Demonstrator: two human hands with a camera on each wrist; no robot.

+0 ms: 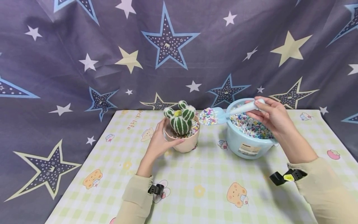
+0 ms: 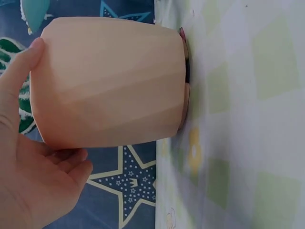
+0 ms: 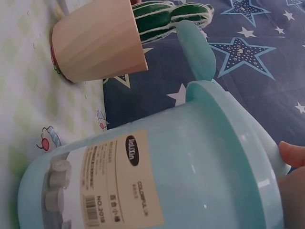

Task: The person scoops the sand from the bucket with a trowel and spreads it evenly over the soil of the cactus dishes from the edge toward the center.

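In the head view a green felt-like cactus (image 1: 181, 125) with white stripes and a yellow flower stands in a peach flowerpot (image 1: 188, 145), with colored pebbles at its right side. My left hand (image 1: 160, 142) grips the pot from the left, thumb across its front and fingers behind. A light blue toy shovel (image 1: 222, 115) heaped with colored pebbles (image 1: 208, 117) hangs between pot and bucket, its blade close to the pot's rim. My right hand (image 1: 275, 116) holds its pale handle over the light blue bucket (image 1: 234, 137). More pebbles (image 1: 249, 125) lie inside the bucket.
Beneath everything is a table with a green-and-white checked cloth (image 1: 201, 174) printed with bears and cupcakes. Behind it hangs a dark curtain (image 1: 207, 59) with stars. The bucket carries a printed label (image 3: 124, 181) on its side.
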